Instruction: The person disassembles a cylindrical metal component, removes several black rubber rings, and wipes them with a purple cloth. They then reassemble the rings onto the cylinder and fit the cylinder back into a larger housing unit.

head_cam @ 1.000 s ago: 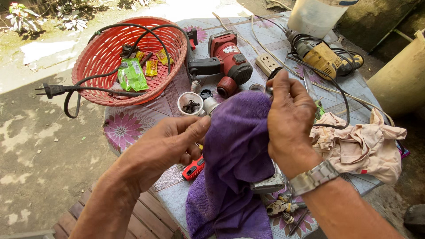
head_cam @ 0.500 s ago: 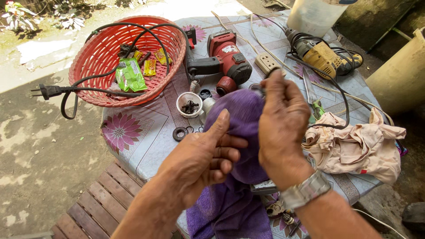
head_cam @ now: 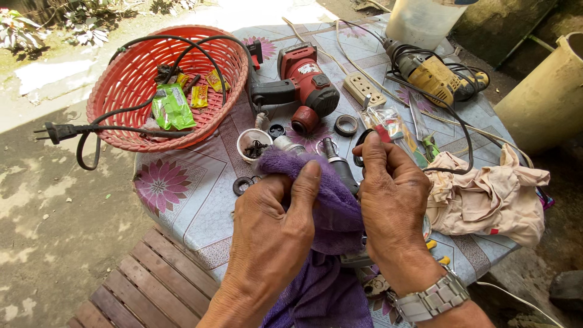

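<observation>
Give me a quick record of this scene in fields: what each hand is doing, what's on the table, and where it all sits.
Setting: outdoors, a table with a flowered cloth
Left hand: grips a purple cloth, thumb on top
Right hand: pinches a dark ring, beside a metal shaft that pokes out of the cloth
Basket: red basket holding small packets and a black power cord
Tools: red power tool, yellow drill
Other: beige rag, small white cup of screws

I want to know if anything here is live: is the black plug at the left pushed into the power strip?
No. The black plug hangs free beyond the table edge, prongs bare, far from the power strip.
</observation>
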